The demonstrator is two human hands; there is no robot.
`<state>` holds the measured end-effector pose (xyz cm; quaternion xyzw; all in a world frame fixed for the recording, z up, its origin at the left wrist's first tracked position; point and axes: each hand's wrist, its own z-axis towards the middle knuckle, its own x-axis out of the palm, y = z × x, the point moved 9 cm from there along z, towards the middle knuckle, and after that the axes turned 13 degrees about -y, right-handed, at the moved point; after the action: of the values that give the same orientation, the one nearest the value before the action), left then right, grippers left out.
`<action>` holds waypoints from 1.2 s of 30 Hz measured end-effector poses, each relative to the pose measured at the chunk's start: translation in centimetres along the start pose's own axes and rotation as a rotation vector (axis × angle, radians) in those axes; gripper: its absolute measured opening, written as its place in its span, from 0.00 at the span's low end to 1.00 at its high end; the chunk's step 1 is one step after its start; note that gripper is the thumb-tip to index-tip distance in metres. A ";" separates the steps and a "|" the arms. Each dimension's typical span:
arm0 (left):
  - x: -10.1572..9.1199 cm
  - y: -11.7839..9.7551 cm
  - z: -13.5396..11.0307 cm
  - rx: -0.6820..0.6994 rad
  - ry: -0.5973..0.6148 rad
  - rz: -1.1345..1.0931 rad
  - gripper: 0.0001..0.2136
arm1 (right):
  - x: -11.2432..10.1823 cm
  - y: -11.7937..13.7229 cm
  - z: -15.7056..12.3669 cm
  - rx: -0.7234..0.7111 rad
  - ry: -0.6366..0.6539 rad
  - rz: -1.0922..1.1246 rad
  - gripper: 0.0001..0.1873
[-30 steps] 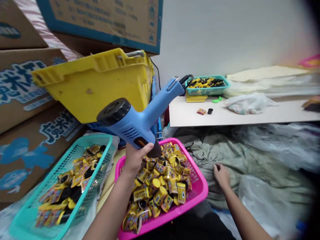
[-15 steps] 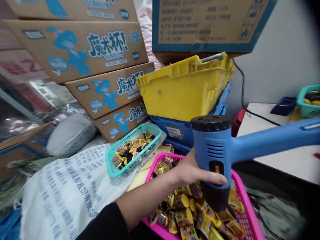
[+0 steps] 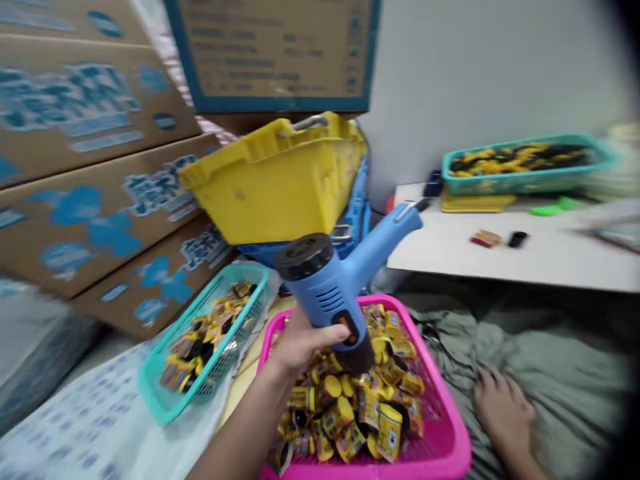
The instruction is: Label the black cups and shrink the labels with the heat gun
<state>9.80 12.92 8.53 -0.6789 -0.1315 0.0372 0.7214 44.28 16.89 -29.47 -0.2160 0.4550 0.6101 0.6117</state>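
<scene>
My left hand (image 3: 300,343) is closed around the body of a blue heat gun (image 3: 325,293), thumb across its front. The gun's black nozzle points down into a pink basket (image 3: 453,433) full of small yellow wrapped cups (image 3: 337,413). Its blue handle slants up to the right, away from my palm. To the right of the basket, my right hand (image 3: 503,407) rests palm down on greenish-grey cloth (image 3: 560,373), fingers apart and slightly bent, with nothing seen in it.
Left of the pink basket is a turquoise basket (image 3: 167,407) of similar cups. Behind stand a yellow crate (image 3: 270,200) and stacked cartons (image 3: 100,180). On the right, a white table (image 3: 450,250) bears another turquoise basket (image 3: 530,183) and small loose pieces.
The view has swung right, bringing the white table and my right hand into sight. The heat gun, still in my left hand, has turned so its handle points more away from me.
</scene>
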 end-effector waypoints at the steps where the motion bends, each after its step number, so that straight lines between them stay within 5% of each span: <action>1: -0.2 0.0 0.1 0.016 0.010 0.048 0.22 | -0.3 0.0 0.0 0.020 -0.009 -0.031 0.23; 5: 0.0 0.4 0.7 0.070 0.002 0.117 0.22 | 0.2 0.2 0.7 0.044 -0.008 -0.073 0.20; 12: 2.0 1.1 3.3 0.075 -0.234 -0.082 0.27 | 0.7 -0.2 0.2 0.079 0.002 -0.081 0.20; 19: 5.4 -1.8 4.6 0.330 -0.089 0.184 0.25 | 1.0 -0.4 0.3 0.077 -0.015 -0.076 0.20; 27: 8.2 -1.2 5.5 0.413 -0.047 0.212 0.19 | 1.5 -0.7 0.1 0.065 -0.063 -0.063 0.19; 36: 9.1 -1.7 5.9 0.480 -0.076 0.197 0.20 | 1.2 -0.7 0.2 0.088 -0.054 -0.030 0.20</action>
<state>16.93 20.67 11.74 -0.4961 -0.0791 0.1630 0.8491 44.82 17.57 -30.55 -0.1791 0.4615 0.5859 0.6416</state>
